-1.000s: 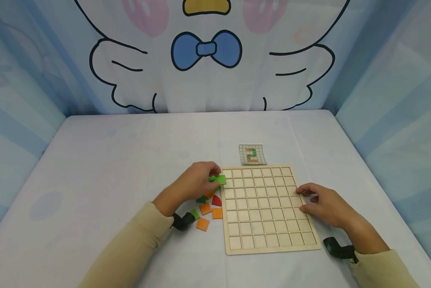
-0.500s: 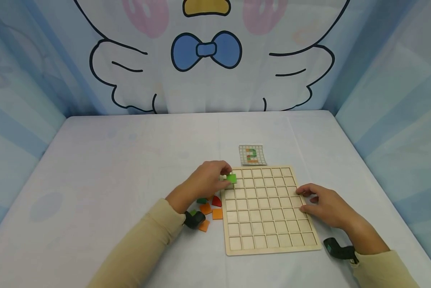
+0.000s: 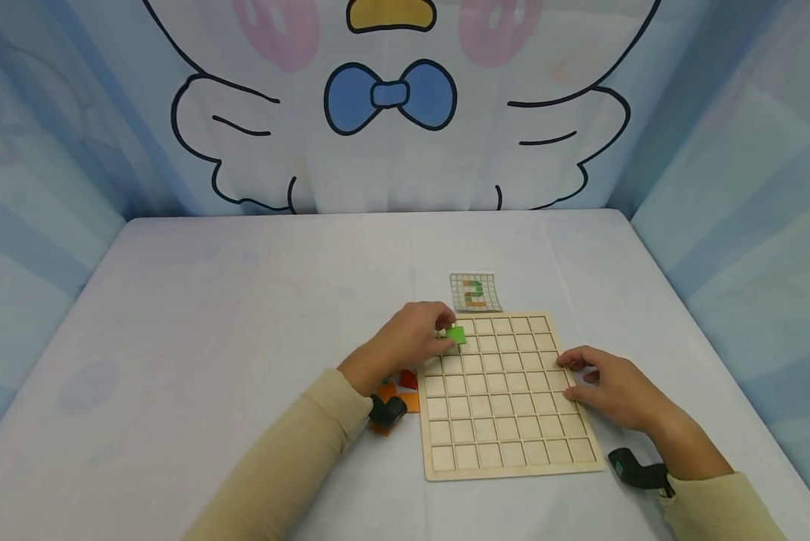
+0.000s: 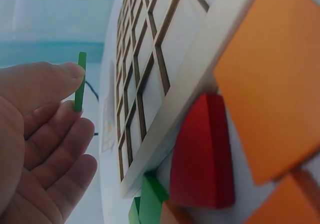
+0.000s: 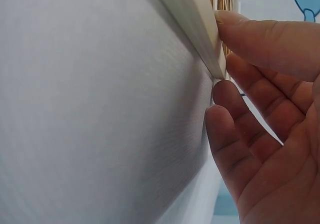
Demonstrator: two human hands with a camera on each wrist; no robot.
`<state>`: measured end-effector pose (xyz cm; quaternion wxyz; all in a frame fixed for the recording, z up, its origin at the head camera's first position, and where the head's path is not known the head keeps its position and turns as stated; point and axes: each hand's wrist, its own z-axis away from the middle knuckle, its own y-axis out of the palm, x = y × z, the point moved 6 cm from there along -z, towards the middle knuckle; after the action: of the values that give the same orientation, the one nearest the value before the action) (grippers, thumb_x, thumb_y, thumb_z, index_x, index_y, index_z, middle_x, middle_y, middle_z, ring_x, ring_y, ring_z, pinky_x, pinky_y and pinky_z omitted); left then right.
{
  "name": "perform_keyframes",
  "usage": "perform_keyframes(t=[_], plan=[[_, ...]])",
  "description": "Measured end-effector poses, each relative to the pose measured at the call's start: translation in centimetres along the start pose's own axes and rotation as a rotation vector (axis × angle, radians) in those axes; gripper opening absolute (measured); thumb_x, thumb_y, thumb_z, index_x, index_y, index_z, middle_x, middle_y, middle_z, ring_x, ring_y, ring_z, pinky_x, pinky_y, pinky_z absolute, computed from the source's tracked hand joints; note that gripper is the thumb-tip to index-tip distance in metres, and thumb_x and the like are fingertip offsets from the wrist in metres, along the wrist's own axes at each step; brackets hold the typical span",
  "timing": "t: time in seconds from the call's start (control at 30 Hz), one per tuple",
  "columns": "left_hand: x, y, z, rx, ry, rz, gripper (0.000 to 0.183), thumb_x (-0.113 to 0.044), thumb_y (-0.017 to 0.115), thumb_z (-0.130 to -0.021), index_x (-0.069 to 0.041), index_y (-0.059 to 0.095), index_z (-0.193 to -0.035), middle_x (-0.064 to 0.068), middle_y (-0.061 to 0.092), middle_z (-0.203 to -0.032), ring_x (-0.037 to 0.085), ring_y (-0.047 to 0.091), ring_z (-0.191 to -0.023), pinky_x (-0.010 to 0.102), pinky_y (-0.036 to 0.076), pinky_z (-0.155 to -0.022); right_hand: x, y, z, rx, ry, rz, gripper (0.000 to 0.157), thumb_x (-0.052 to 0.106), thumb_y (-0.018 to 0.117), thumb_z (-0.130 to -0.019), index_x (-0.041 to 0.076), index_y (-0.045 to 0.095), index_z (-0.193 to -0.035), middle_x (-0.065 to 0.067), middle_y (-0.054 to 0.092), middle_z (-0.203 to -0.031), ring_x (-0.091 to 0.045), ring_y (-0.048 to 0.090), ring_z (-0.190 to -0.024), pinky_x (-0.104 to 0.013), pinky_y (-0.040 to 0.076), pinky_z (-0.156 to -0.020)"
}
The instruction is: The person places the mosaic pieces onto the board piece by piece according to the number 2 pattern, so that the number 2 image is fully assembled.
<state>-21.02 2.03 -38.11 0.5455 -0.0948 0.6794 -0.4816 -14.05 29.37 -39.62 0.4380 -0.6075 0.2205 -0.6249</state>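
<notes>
Between thumb and index finger, my left hand (image 3: pixel 415 332) pinches a thin green square tile (image 3: pixel 456 335) over the upper left of the wooden grid board (image 3: pixel 509 403). In the left wrist view the tile (image 4: pixel 80 82) is seen edge-on, apart from the board, while the other fingers curl loosely. My right hand (image 3: pixel 611 385) rests at the board's right edge. The right wrist view has its thumb (image 5: pixel 250 32) touching the board's rim (image 5: pixel 192 19), with relaxed fingers beside it.
Left of the board lie loose pieces, partly hidden by the left arm: a red curved piece (image 4: pixel 200 154), orange squares (image 4: pixel 275 79) and green pieces (image 4: pixel 151 201). A small gridded card (image 3: pixel 476 291) with a coloured figure lies behind the board on the white table (image 3: pixel 243 300).
My left hand has moved right, carrying the green tile from the board's left edge to above its upper left cells. My right hand and the board have stayed in place.
</notes>
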Motion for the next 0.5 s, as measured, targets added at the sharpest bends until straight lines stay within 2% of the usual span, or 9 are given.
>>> perform_keyframes(t=[0.2,0.5], plan=[[0.0,0.6,-0.4,-0.005,-0.021,0.026,0.032,-0.017,0.071,-0.093,-0.003,0.065,-0.122,0.007,0.067,-0.117,0.020,0.062,-0.109,0.030,0.049,-0.092,0.0,0.0,0.0,-0.006,-0.001,0.006,0.043,0.016,0.077,-0.088,0.004,0.061,-0.125,-0.017,0.063,-0.123,-0.032,0.061,-0.102,-0.050,0.049,-0.086],[-0.1,1.3,-1.2,0.008,-0.035,-0.014,0.035,-0.021,0.072,-0.094,-0.005,0.064,-0.125,0.005,0.067,-0.118,0.017,0.061,-0.108,0.028,0.049,-0.091,0.0,0.0,-0.1,-0.006,-0.003,0.008,0.041,0.014,0.076,-0.088,0.005,0.061,-0.125,-0.017,0.063,-0.123,-0.033,0.061,-0.103,-0.050,0.049,-0.087]])
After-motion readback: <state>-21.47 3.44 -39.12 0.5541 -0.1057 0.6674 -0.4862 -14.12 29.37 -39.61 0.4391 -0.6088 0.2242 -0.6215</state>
